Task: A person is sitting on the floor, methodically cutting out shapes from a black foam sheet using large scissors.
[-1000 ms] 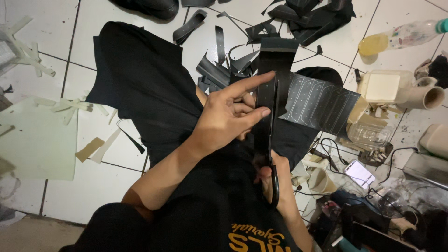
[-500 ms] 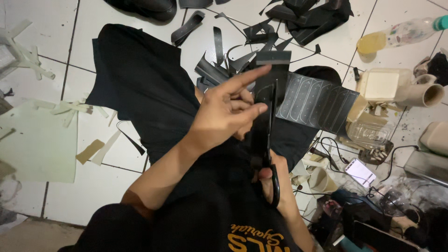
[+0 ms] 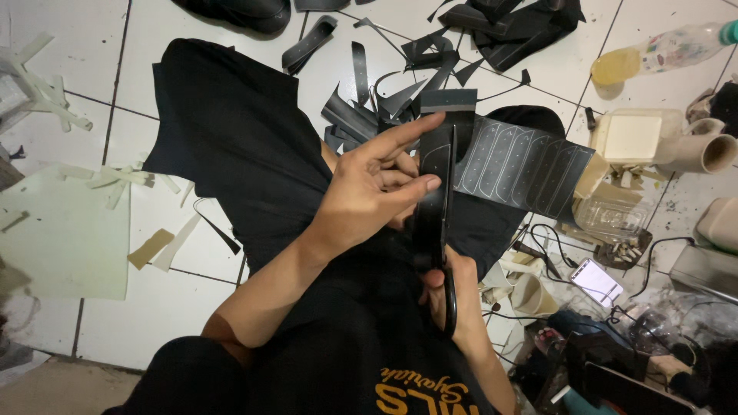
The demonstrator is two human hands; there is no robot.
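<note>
- Black sheet (image 3: pixel 530 165): a dark, flexible panel marked with rows of elongated rounded outlines, held up over the lap, above the tiled floor (image 3: pixel 192 307). Most of the outlined shapes appear uncut, so the larger part of the cutting seems left to do.
- Scissors (image 3: pixel 442 230): black-handled, blades pointing away from the body along the sheet's left edge; the cut seems to be under way on the leftmost strip.
- Left hand (image 3: pixel 373 196): index finger stretched out, thumb and the other fingers pinching the strip beside the blades.
- Right hand (image 3: pixel 453 300): closed through the scissor handles, low near the torso.
- Offcuts (image 3: pixel 384 96): black strips and curls lying on the floor beyond the knees, suggesting pieces already trimmed.
- Surroundings: plastic bottle (image 3: pixel 653 55), phone (image 3: pixel 596 282), pale paper scraps (image 3: pixel 61 230).
</note>
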